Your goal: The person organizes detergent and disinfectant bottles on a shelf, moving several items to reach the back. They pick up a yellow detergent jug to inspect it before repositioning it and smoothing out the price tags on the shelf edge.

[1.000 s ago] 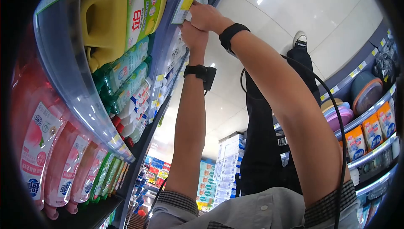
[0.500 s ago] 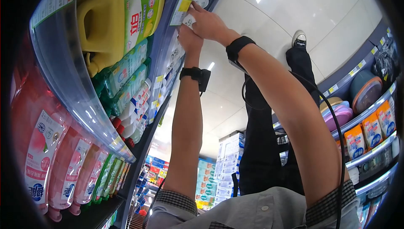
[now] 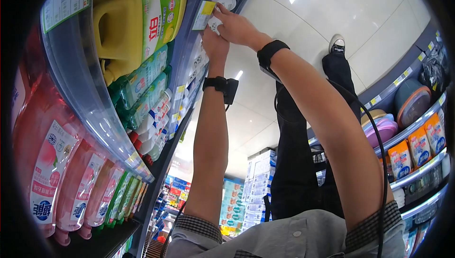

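Observation:
A white and yellow price tag (image 3: 203,16) sits at the edge of the dark shelf. My left hand (image 3: 216,44) is closed at its lower corner, thumb and fingers bent inward. From the right, my right hand (image 3: 236,28) reaches over and pinches near the tag's upper right edge. The fingertips of both hands are partly hidden against the shelf edge. Just behind them show white printed bottles (image 3: 226,4) on a lower shelf. A black band with a small box (image 3: 227,88) is on my left wrist.
A yellow detergent jug (image 3: 118,28) and green bottles (image 3: 142,87) stand on the shelf at left, behind a clear curved guard (image 3: 80,85). Pink bottles (image 3: 52,172) fill the shelf nearby. Basins (image 3: 412,101) and orange packs (image 3: 400,158) line the shelf at right. Pale floor tiles (image 3: 289,30) lie between.
Both hands stay at the price tag, with only a slight shift of the fingers and right wrist. The shelf goods at left appear slightly shifted in view.

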Action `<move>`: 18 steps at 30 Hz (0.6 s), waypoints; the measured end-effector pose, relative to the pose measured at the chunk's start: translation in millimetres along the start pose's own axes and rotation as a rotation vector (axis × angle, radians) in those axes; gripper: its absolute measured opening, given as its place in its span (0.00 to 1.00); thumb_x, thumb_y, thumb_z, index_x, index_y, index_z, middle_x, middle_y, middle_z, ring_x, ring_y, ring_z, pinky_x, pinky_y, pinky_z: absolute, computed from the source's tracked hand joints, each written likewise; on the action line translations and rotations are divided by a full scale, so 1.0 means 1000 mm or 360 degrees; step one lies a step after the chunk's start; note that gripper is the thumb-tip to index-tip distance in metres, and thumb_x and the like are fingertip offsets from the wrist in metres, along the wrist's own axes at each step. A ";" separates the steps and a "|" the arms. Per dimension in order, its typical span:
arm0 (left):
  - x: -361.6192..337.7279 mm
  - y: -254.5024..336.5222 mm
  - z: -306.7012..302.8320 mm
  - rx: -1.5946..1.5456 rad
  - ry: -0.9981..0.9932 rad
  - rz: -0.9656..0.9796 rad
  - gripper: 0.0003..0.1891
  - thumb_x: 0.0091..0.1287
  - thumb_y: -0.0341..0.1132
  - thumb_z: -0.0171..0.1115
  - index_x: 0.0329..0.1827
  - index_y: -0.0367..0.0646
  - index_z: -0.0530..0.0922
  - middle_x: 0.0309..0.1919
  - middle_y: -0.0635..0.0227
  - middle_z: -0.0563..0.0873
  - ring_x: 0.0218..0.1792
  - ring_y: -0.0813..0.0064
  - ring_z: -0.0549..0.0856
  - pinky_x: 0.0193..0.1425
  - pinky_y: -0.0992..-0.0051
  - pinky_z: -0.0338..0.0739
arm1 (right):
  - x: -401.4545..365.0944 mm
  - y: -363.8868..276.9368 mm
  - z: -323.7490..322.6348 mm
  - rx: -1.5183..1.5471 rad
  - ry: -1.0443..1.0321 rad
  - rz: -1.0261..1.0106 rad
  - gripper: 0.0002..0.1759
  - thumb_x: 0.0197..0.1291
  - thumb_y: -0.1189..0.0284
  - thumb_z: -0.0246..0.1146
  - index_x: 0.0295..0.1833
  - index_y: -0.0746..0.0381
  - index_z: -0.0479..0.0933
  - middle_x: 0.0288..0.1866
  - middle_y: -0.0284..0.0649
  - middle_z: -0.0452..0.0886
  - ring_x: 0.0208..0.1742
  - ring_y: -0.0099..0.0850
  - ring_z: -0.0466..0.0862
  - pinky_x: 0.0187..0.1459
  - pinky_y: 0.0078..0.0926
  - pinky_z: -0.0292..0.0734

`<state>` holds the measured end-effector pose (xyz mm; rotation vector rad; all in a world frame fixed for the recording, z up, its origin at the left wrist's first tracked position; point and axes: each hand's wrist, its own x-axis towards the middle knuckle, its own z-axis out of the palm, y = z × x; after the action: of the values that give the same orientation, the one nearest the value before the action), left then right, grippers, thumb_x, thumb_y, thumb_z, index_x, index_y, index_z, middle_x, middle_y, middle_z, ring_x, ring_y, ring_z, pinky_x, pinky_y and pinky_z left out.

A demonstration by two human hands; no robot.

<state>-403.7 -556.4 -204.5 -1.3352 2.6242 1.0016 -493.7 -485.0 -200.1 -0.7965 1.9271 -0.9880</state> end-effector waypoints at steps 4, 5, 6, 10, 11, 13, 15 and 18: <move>0.000 -0.005 0.012 -0.0037 0.0161 -0.0024 0.32 0.55 0.33 0.60 0.65 0.41 0.62 0.58 0.47 0.71 0.58 0.48 0.72 0.58 0.58 0.69 | 0.003 0.003 -0.007 -0.0006 -0.0038 -0.0045 0.30 0.54 0.72 0.50 0.66 0.59 0.62 0.72 0.50 0.55 0.50 0.49 0.78 0.53 0.41 0.73; -0.001 0.003 0.010 -0.0038 0.0164 -0.0022 0.32 0.55 0.33 0.60 0.65 0.41 0.62 0.58 0.47 0.71 0.58 0.48 0.72 0.58 0.58 0.69 | 0.004 0.004 -0.008 -0.0015 -0.0076 -0.0041 0.30 0.54 0.71 0.50 0.66 0.59 0.62 0.72 0.51 0.55 0.51 0.49 0.78 0.53 0.41 0.72; -0.004 0.010 0.007 -0.0126 0.0115 -0.0096 0.32 0.55 0.33 0.60 0.65 0.41 0.63 0.58 0.47 0.71 0.58 0.47 0.71 0.58 0.58 0.68 | 0.004 0.006 -0.009 -0.0013 -0.0070 -0.0038 0.30 0.54 0.71 0.50 0.66 0.59 0.62 0.72 0.51 0.55 0.51 0.49 0.78 0.53 0.41 0.72; 0.007 -0.020 0.016 -0.0563 -0.0022 -0.0022 0.32 0.56 0.32 0.59 0.65 0.40 0.63 0.58 0.45 0.71 0.58 0.47 0.71 0.61 0.59 0.66 | 0.008 0.005 -0.014 -0.0052 -0.0201 -0.0130 0.30 0.54 0.70 0.51 0.66 0.60 0.62 0.72 0.51 0.55 0.53 0.49 0.77 0.55 0.41 0.71; 0.008 -0.013 0.015 -0.0564 -0.0012 -0.0006 0.32 0.56 0.32 0.59 0.65 0.40 0.63 0.58 0.45 0.71 0.58 0.47 0.71 0.61 0.59 0.66 | 0.007 0.005 -0.014 0.0005 -0.0191 -0.0124 0.30 0.54 0.70 0.52 0.66 0.60 0.61 0.71 0.51 0.55 0.53 0.50 0.77 0.55 0.41 0.71; -0.004 0.004 0.004 -0.0203 -0.0018 -0.0106 0.32 0.57 0.33 0.59 0.65 0.37 0.61 0.62 0.44 0.67 0.58 0.45 0.70 0.63 0.59 0.63 | -0.002 0.005 -0.011 0.0090 -0.0006 -0.0086 0.27 0.54 0.69 0.52 0.62 0.62 0.65 0.68 0.53 0.61 0.52 0.50 0.77 0.54 0.41 0.71; -0.018 0.022 0.003 -0.0256 0.0094 -0.0148 0.32 0.57 0.33 0.58 0.66 0.36 0.60 0.63 0.45 0.64 0.55 0.49 0.73 0.60 0.61 0.67 | -0.006 0.014 -0.016 0.0175 0.0223 -0.0017 0.24 0.54 0.69 0.52 0.58 0.63 0.69 0.64 0.55 0.67 0.51 0.51 0.77 0.53 0.41 0.72; -0.037 0.082 0.020 -0.0603 0.0185 -0.0366 0.31 0.58 0.27 0.54 0.66 0.34 0.58 0.64 0.49 0.61 0.45 0.58 0.80 0.42 0.70 0.75 | -0.023 0.050 -0.050 0.0255 -0.0252 0.0366 0.17 0.54 0.66 0.53 0.43 0.67 0.76 0.50 0.57 0.77 0.50 0.51 0.78 0.51 0.45 0.72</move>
<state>-446.1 -484.3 -165.5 -1.7706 2.3578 1.4726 -534.5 -425.1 -216.1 -0.5317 1.7347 -0.8974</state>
